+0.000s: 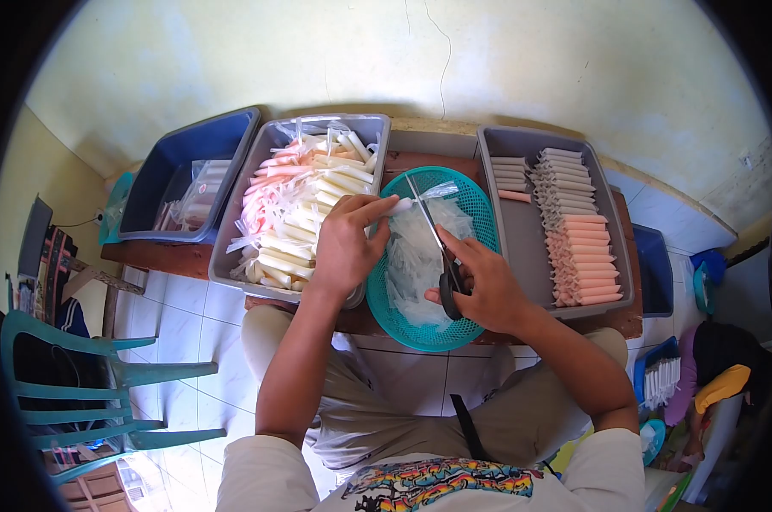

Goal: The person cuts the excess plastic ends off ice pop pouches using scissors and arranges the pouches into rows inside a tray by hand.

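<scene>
My left hand (349, 241) pinches a filled plastic tube (400, 206), pale, with its clear loose end sticking out to the right. In my right hand (488, 286) is a pair of scissors (428, 213) with black handles. Its blades cross the tube's clear end, over a turquoise mesh basket (376, 313) holding clear plastic scraps (429, 260). To the left, a grey tub (224, 247) is heaped with white and pink filled tubes (296, 209) with long loose ends. On the right, a grey tray (522, 247) contains stacked short-ended tubes (582, 235), pink and pale.
A dark blue tub (173, 154) with packed bags stands at the far left of the wooden bench (175, 258). A green plastic chair (79, 401) is at lower left. Another person (719, 367) is at lower right, beside a blue container (659, 380) of tubes.
</scene>
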`<state>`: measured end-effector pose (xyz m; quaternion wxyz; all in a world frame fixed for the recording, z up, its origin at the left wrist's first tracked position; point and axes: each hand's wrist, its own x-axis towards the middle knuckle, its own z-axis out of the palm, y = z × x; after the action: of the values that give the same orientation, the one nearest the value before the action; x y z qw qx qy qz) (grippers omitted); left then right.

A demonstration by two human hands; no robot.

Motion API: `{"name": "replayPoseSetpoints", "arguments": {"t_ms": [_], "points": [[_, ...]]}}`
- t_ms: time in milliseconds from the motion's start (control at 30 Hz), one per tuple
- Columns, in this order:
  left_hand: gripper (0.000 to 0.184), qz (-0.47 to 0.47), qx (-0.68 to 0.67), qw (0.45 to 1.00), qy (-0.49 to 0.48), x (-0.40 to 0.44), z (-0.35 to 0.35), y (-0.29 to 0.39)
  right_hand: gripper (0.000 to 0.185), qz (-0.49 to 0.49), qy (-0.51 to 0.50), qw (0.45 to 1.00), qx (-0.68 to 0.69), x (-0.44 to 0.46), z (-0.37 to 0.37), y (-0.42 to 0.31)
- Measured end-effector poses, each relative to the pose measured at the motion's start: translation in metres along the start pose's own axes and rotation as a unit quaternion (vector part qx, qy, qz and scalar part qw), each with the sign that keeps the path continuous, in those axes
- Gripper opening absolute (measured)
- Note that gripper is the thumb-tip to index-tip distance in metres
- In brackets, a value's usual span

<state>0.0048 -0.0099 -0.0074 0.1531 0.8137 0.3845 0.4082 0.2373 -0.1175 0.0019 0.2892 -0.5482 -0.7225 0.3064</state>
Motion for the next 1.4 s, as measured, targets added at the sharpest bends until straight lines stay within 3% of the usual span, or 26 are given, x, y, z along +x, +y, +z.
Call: {"name": "replayPoseSetpoints", "arguments": {"t_ms": [800,1067,1400], "points": [[0.038,0.016,0.021,1.000,-0.007,-0.002,0.000,0.003,0.098,0.025,-0.007,0.999,0.026,-0.002,0.007,0.005],[0.039,0.021,0.040,0.999,-0.013,-0.005,0.003,-0.001,0.099,0.040,-0.002,0.992,0.120,-0.001,0.014,0.011],[0.039,0.026,0.041,0.999,0.011,-0.003,0.002,-0.002,0.099,0.064,-0.002,0.994,0.090,0.002,0.009,0.005]]}}
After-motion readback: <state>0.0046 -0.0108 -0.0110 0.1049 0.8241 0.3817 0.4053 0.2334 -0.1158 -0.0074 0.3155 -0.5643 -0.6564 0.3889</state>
